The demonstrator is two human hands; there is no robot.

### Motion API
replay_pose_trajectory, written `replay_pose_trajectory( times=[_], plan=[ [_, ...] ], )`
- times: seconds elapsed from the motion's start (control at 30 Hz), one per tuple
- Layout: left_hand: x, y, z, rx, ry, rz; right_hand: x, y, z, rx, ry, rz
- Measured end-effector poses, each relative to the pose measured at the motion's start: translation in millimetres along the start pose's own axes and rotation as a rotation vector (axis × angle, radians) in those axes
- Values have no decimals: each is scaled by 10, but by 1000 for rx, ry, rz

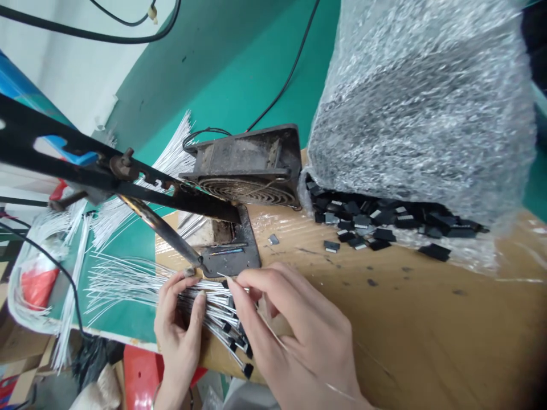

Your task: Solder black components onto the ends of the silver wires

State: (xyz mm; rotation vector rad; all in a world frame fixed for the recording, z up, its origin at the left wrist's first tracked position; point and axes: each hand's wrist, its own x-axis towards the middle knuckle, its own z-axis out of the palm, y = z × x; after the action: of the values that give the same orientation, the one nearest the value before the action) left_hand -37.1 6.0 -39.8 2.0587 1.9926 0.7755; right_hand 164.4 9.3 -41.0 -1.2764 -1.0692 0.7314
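My left hand (179, 324) grips a bundle of thin white wires (128, 282) with small black connectors (239, 344) at their ends, near the front edge of a brown board (405, 319). Fingers of my right hand (294, 330) pinch the wires at the top of the bundle, just below a dark metal plate (233, 256). A soldering iron (164, 230) slants down from a black metal arm (85, 165), its tip right above my left fingertips.
A dusty fan (248, 165) stands behind the plate. Several loose black connectors (367, 222) spill from a large bubble-wrap bag (423, 97) on the right. More white wires (171, 154) lie on the green table (239, 74). Black cables (286, 80) run across it.
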Motion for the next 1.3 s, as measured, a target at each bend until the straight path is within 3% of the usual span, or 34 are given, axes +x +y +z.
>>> replay_pose_trajectory(
  times=[0.13,0.4,0.6,0.8,1.3],
  plan=[
    [12,6,2,3,8,4,10,-8,58,0,18,-5],
    [-4,-15,-5,-13,14,3,46,-23,25,-33,-71,-33],
    [2,13,2,-10,3,14,18,-3,77,17,13,-12],
    [10,17,13,-4,11,10,28,-19,25,-10,-64,-14],
    [2,14,6,-2,9,-12,22,-19,56,-12,5,-11]
  ],
)
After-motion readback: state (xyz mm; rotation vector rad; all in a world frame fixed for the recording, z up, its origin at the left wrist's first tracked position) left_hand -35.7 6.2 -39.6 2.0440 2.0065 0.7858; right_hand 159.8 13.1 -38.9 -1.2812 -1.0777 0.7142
